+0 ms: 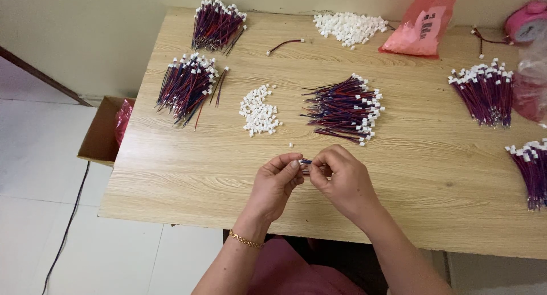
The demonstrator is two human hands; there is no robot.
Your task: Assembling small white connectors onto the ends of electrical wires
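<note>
Both hands, the left hand [277, 178] and right hand [340, 175], are pinched together on a short red-and-blue wire [305, 162] held just above the wooden bench [188, 169], near a pile of white plugs [259, 110] and wire bundles [345, 108], beside a white tiled floor [34, 158].

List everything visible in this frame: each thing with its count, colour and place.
wire bundles: six heaps, red and dark blue with white plugs, spread over the table
loose wire: one, dark with white plug, far middle
white connectors: two piles, one mid-table, one at the far edge
plastic bag: one, red-pink, far right
tape roll: one, pink, far right corner
table: one, light wood
cardboard box: one, brown, on the floor at left
bracelet: one, gold, left wrist
left hand: fingers pinching a small wire piece
right hand: fingers on the same piece
</note>
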